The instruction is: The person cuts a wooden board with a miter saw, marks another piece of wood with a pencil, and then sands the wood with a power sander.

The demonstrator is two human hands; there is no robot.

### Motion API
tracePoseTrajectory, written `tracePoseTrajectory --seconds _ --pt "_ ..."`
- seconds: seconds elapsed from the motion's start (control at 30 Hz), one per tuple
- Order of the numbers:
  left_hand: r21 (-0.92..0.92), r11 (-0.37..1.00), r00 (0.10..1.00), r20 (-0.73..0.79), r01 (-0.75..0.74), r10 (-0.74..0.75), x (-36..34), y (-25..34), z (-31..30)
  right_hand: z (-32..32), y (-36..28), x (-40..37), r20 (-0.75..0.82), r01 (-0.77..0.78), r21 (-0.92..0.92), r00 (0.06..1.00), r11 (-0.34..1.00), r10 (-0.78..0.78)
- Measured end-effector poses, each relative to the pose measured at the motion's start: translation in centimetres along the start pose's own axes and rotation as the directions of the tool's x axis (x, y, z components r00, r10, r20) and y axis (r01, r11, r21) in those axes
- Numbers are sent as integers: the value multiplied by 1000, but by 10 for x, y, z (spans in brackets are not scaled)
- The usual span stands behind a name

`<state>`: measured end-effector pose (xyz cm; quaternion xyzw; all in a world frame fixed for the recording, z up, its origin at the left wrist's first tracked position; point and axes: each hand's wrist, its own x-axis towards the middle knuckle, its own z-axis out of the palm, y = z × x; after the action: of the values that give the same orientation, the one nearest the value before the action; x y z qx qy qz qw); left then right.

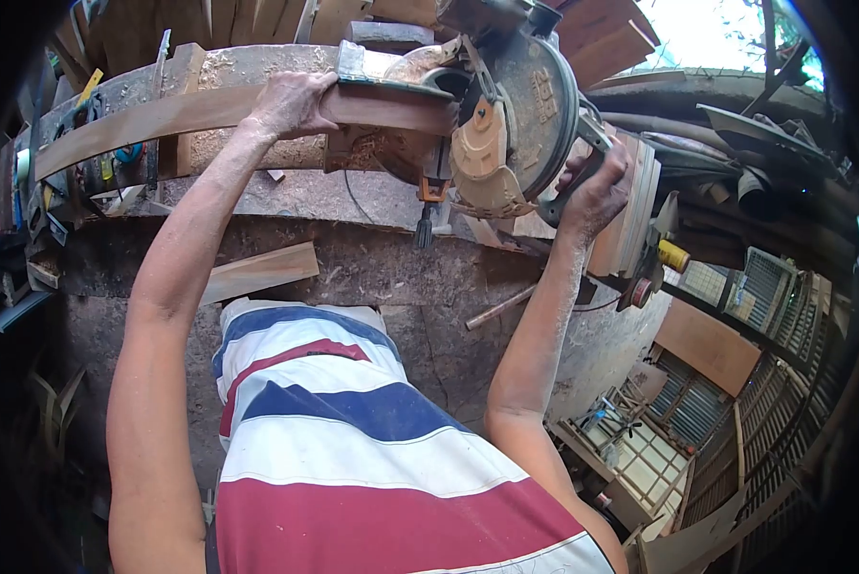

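Note:
A miter saw (530,105), dusty and grey with an orange-brown guard (487,148), stands at the top centre. Along its fence lies a long wooden board (162,113), reaching far out to the left and ending under the saw head. My left hand (294,103) is closed over this board, just left of the blade area, with the thumb on its near face. On the saw's right side, my right hand (600,187) wraps round the dark handle (568,182). The saw head hides the blade and the board's right end.
Sawdust covers the bench (296,191). A wood offcut (262,273) lies below my left forearm, and a thin stick (501,306) is near my right forearm. Tools clutter the left end. A stack of boards (626,210) stands right of the saw.

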<state>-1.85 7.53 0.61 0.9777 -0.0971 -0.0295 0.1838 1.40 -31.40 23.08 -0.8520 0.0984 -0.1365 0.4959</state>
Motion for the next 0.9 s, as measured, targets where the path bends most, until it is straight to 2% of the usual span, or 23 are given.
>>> tracePoseTrajectory --seconds 0.07,0.1,0.2,0.3,0.4,0.53,0.67,0.73,0.83,0.9 --pt "12 1000 1000 17 21 -21 0 -3 6 0 -1 2 21 -63 78 998 995 61" --pt "-8 1000 998 -68 -8 7 -1 -7 9 -1 -1 3 36 -99 116 995 988 95" --pt "-11 996 968 -234 -91 86 -6 -4 12 -6 -12 12 144 -188 45 973 981 180" --pt "-56 998 998 -53 -21 18 -4 -2 5 -10 -6 35 194 -313 97 937 945 291" --pt "-81 996 999 33 36 -34 -4 5 -3 -9 -18 51 229 -336 94 923 937 308" --pt "-47 999 1000 -1 17 -17 -5 4 -3 -8 -17 55 232 -309 112 932 944 278" --pt "-51 998 1000 6 23 -23 -4 3 -3 -5 -12 37 181 -355 114 926 928 332" --pt "-55 997 998 42 47 -45 -4 6 -5 -7 -6 29 177 -323 151 939 934 296" --pt "-55 998 1000 -22 16 -17 -5 4 0 -7 5 20 132 -280 197 957 940 257" --pt "-54 998 1000 1 26 -26 -4 2 1 -7 6 15 134 -268 215 961 939 243"
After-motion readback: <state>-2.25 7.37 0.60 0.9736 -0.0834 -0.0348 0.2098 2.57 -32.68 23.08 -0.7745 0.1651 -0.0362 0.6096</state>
